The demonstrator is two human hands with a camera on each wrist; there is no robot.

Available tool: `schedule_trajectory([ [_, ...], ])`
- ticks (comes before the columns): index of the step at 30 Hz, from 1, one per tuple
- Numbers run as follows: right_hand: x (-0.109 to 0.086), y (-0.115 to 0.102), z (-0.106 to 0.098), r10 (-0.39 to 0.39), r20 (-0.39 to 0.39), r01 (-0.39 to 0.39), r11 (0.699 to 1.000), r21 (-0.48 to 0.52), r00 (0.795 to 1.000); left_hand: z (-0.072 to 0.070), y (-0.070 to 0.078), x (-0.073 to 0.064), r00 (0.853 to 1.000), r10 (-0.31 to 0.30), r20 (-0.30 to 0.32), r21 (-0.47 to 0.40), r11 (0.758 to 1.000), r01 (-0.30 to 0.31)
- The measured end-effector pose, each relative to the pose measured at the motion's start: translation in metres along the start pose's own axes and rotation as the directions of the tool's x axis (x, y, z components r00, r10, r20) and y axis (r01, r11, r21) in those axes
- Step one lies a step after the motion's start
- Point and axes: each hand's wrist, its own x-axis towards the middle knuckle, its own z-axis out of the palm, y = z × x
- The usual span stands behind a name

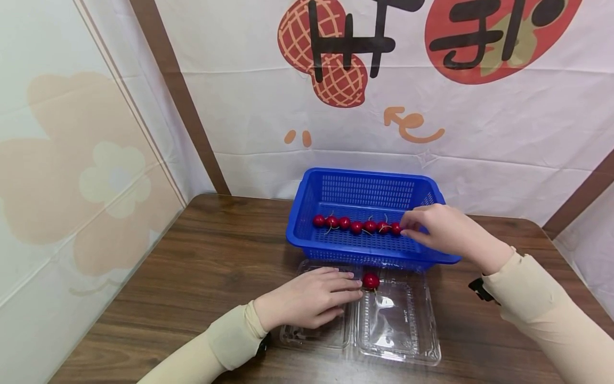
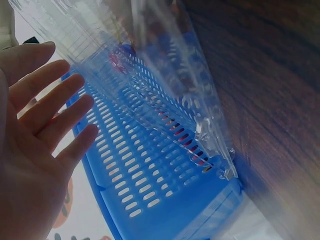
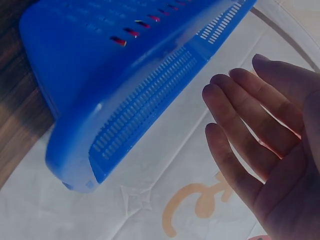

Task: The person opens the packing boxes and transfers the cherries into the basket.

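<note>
A row of several red cherries [image 1: 356, 228], with thin stems, lies along the floor of a blue plastic basket [image 1: 366, 246]. Over the basket's right end is my right hand [image 1: 438, 226], fingertips right at the last cherry [image 1: 396, 228] of the row. The right wrist view shows that hand's fingers [image 3: 235, 102] loosely bent, with nothing between them. My left hand [image 1: 312, 297] is spread over the left half of a clear plastic clamshell box [image 1: 390, 325], palm down. Just beyond its fingertips, a single cherry [image 1: 371, 281] sits in the box's right half.
The clamshell lies opened out in front of the basket, close against it. Both are on a dark wood-grain table [image 1: 230, 240]. Behind it hangs a printed white cloth [image 1: 240, 106], close to the basket's back rim.
</note>
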Motion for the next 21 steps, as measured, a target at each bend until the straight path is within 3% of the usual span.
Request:
schedule_trajectory([
  [10,-0.011,-0.017,0.006,-0.012,-0.017,0.012,1.000,0.016,1.000,0.000,0.000,0.001,1.000,0.001,0.002,0.003,1.000,-0.001],
  [21,-0.019,-0.032,0.015,-0.107,-0.094,0.110,0.993,0.032,0.990,0.001,0.001,0.002,1.000,0.004,-0.008,-0.005,1.000,-0.004],
])
